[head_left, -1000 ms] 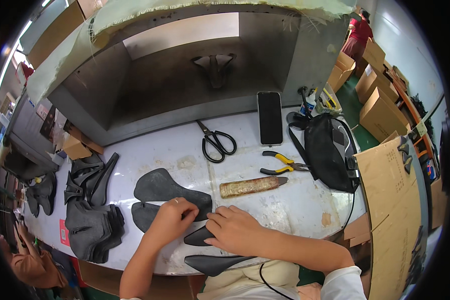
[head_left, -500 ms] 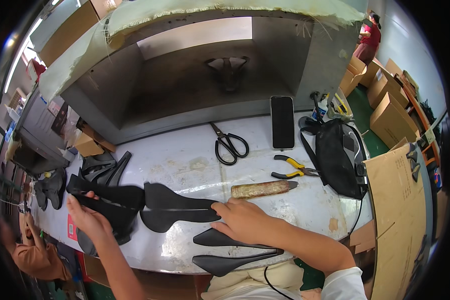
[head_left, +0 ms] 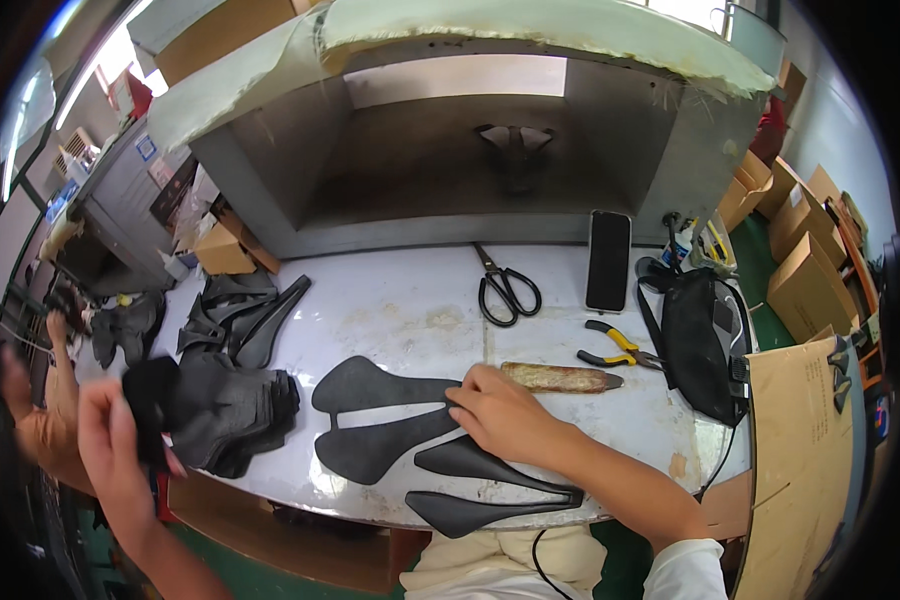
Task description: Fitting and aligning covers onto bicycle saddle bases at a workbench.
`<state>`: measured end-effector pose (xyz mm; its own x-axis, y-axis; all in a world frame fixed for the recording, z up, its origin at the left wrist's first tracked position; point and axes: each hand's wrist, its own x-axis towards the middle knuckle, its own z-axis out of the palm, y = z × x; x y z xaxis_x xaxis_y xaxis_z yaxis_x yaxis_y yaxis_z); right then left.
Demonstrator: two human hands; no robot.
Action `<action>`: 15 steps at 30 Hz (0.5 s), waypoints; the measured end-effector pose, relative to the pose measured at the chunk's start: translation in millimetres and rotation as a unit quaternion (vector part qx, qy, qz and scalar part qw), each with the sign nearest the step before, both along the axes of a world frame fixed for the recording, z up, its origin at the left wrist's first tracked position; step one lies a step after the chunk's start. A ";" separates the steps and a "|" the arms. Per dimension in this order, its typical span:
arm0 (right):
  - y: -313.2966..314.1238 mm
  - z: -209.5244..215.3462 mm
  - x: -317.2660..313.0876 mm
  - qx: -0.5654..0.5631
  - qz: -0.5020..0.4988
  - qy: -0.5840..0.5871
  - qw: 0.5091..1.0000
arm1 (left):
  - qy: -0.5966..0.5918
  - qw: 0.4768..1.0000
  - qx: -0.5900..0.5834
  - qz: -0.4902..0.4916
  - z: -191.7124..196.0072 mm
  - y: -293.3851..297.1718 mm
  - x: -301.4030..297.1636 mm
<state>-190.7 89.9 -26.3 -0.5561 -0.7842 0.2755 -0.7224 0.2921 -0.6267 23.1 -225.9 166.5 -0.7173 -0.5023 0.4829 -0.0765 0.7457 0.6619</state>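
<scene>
A flat black bicycle-saddle-shaped piece [head_left: 365, 455] with a long slot lies on the white table. Its narrow end is pinched by the fingers of my right hand [head_left: 505, 415]. Just below it, a second black forked piece [head_left: 470, 512] rests near the table's front edge, its narrow end toward my right wrist. At the left, my left hand [head_left: 115, 430] is closed on a black piece [head_left: 152, 405], smeared by motion, beside a stack of similar black pieces [head_left: 235, 415]. How much of that stack the held piece touches I cannot tell.
Scissors [head_left: 505, 290], a phone [head_left: 608, 262], yellow-handled pliers [head_left: 620, 345] and a worn wrapped-handle tool [head_left: 560, 378] lie beyond my right hand. A black pouch [head_left: 705, 345] sits at right. More black parts [head_left: 240, 315] are at far left. A grey box-like hood [head_left: 420, 150] stands behind.
My left hand has gone left and away from the flat piece, now with a black piece in it. The slotted piece lies turned slightly, still under my right fingers. The view has shifted.
</scene>
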 end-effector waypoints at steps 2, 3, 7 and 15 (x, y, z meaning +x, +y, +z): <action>4.3 14.3 13.7 -0.032 -0.023 0.036 0.999 | -0.027 0.998 0.003 -0.062 -10.3 38.8 35.1; 8.2 22.7 21.3 -0.063 -0.055 0.073 0.994 | -0.029 0.993 -0.034 -0.110 -23.2 45.5 51.0; 41.4 61.7 69.4 -0.049 0.139 -0.237 0.960 | -0.238 0.893 0.187 -0.332 -54.5 134.6 31.1; 100.3 45.3 108.2 -0.068 0.175 -0.338 0.922 | -0.273 0.768 0.306 -0.493 -138.2 188.6 -2.9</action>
<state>-82.5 190.2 19.0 -0.3565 -0.9318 0.0677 -0.1876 0.0004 -0.9822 20.1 -37.3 28.2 -0.9064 0.4005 -0.1343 -0.0650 0.1819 0.9812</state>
